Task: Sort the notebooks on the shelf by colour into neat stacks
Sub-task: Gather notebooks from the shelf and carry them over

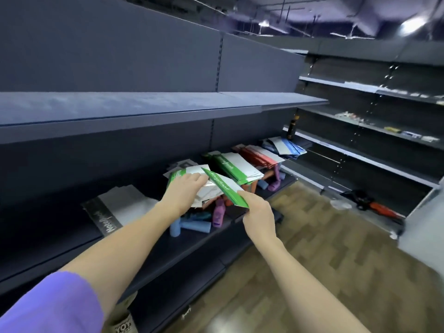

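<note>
A green notebook (225,188) is pinched at its lower corner by the right hand (258,213), tilted, in the middle of the frame. It should be laid flat and square on the green stack (236,168) (just beyond, upper right). The loose pile (204,191) is pressed by the left hand (183,191), fingers straight, grip holding nothing, on the shelf (153,255)
</note>
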{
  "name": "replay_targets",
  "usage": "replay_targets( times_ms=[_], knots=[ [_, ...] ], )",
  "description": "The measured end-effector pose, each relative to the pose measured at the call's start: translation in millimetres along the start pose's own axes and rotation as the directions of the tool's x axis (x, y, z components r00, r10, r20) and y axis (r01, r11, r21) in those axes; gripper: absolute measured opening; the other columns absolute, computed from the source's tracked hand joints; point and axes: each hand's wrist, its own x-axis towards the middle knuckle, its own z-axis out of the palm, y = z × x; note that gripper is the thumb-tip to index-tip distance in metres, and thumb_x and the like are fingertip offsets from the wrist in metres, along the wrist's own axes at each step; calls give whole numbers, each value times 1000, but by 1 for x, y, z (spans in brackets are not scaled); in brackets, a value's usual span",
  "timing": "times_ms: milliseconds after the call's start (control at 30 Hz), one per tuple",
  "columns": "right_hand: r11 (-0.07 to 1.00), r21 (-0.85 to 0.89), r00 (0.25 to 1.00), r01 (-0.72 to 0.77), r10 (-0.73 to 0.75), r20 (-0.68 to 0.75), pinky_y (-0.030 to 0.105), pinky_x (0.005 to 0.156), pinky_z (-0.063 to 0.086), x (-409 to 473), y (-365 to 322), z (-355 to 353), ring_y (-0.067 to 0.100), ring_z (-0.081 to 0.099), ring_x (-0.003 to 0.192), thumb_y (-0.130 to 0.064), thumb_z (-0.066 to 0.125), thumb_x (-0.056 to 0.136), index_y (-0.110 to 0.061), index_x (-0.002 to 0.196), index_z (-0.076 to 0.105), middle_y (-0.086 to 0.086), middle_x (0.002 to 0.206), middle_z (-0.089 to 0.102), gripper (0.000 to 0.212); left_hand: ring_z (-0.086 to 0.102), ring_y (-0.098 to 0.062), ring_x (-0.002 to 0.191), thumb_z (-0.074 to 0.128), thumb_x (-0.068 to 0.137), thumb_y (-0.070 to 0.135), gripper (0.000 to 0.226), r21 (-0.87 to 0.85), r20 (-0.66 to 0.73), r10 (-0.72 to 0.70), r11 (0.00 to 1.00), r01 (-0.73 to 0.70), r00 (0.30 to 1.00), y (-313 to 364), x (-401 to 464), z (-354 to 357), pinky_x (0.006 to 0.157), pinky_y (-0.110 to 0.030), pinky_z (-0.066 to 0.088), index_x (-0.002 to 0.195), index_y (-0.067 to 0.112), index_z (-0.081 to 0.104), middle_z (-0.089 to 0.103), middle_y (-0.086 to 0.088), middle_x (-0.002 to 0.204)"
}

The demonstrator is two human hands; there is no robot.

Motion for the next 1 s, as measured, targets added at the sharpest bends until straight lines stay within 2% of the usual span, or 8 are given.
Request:
replay_targets(
  times_ms=[133,400,567,667,733,800,900,1000],
  knots=[
    [992,-100,997,77,-77,7,35,91,51,60,49,2,30,63,112,21,50,64,-13,125,69,4,125,69,72,55,-28,86,60,62,-16,68,9,-2,-50,999,50,999,2,58,29,61,-36,33,122,14,56,56,-3,96],
    [976,-204,990,79,-54,127,39,110,35,127,119,34,27,50,133,18,52,70,-23,136,61,7,142,58,78,53,-30,104,46,76,-16,70,55,39,-144,988,142,989,-1,122,63,70,-33,29,138,17,45,57,-4,124],
    [939,-257,964,230,-185,189,41,104,37,169,148,68,29,56,124,7,49,72,-22,124,67,4,124,65,61,52,-28,108,49,75,-16,71,122,59,-170,979,162,984,-6,153,74,71,-31,29,137,20,44,55,-2,129],
    [902,-268,919,338,-255,301,44,105,38,197,169,88,33,53,123,-3,53,76,-19,126,63,6,122,62,54,52,-30,110,49,75,-16,72,172,67,-189,969,176,980,-4,169,83,70,-34,34,139,18,44,53,-4,134],
    [875,-287,881,391,-265,392,43,104,37,216,184,99,33,51,123,0,64,75,-18,134,57,7,123,60,61,52,-31,113,49,75,-16,74,185,72,-235,958,218,969,1,178,87,72,-37,42,141,18,44,52,-5,139],
    [862,-282,845,422,-262,466,39,100,37,236,195,109,30,50,121,-1,60,80,-19,139,51,4,123,58,63,52,-31,114,49,75,-16,77,194,89,-285,945,264,954,9,188,90,74,-38,45,144,18,42,50,-6,142],
    [868,-196,780,456,-284,557,38,90,40,265,209,119,25,51,117,-6,57,84,-23,141,45,0,120,55,61,51,-29,110,51,74,-15,80,255,117,-351,915,314,929,19,211,96,73,-38,47,146,18,39,48,-5,140],
    [854,-112,699,508,-332,633,41,92,42,291,222,125,24,50,122,-7,58,82,-24,142,44,0,126,52,63,51,-29,109,53,74,-14,81,292,126,-381,897,333,916,38,240,103,74,-40,49,147,17,36,48,-6,138]
  ],
)
